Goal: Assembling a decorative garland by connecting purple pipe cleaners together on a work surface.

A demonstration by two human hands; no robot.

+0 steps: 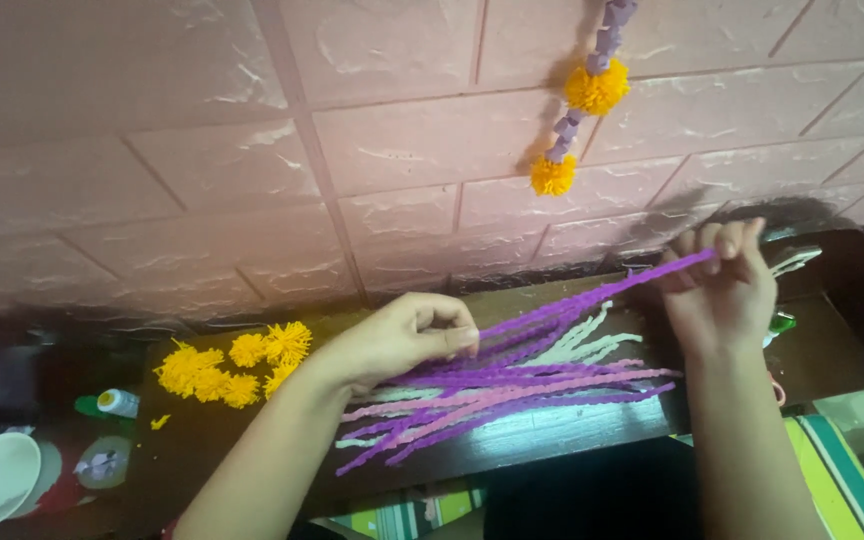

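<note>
Pink brick-pattern wall behind the dark counter (252, 425) already carries a garland (580, 98) of pompoms and purple twists. Above the pipe cleaner pile (512, 395), both hands pinch one purple pipe cleaner (592, 297): left hand (402, 340), right hand (717, 290). Loose yellow pompoms (232, 365) lie left of the pile, unstrung.

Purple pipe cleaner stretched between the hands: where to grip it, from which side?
Probably at its ends. The purple pipe cleaner is thin and limp-looking, running diagonally above the pile of pipe cleaners. The left hand pinches the low end, the right hand the raised end. Pinch from above with fingertips across the stem; mid-span is free but would likely bend.
</note>
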